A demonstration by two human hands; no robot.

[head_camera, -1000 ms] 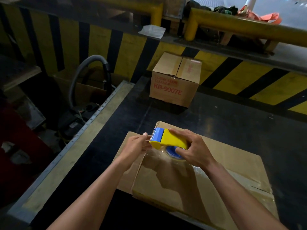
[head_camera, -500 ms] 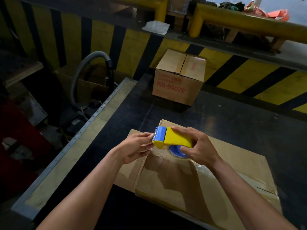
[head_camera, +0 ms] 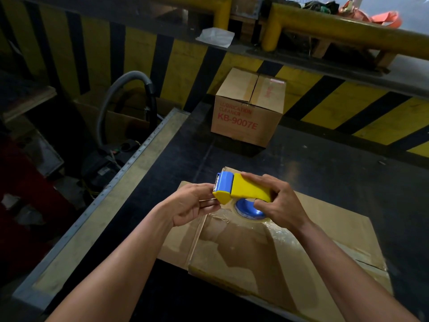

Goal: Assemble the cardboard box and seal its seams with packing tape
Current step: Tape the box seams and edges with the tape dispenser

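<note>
Right hand [head_camera: 282, 204]: your grip is closed around the yellow handle of the tape dispenser [head_camera: 246, 189], thumb on top and fingers underneath, beside the blue core of the tape roll [head_camera: 249, 209].
Left hand [head_camera: 192, 204]: the fingers are curled and the fingertips touch the blue cutter end of the dispenser, at 9 o'clock from your right hand. Whether this grip pinches the clear tape end, you cannot tell.
Tape dispenser: you hold it just above the box, the cutter end pointing to 9 o'clock.
Cardboard box [head_camera: 329, 231]: it lies on the dark surface [head_camera: 325, 163] under your hands, at 5 o'clock in the view. Shiny clear tape covers its top, and one flap sticks out at its 9 o'clock side.
Second box [head_camera: 248, 108]: closed, with red print, it stands at 12 o'clock on the same surface, well apart from your hands.
Grey hose [head_camera: 109, 98]: it curves up at 10 o'clock, beyond the surface edge.
Yellow rail [head_camera: 348, 31]: it runs at 1 o'clock, above the striped wall.
</note>
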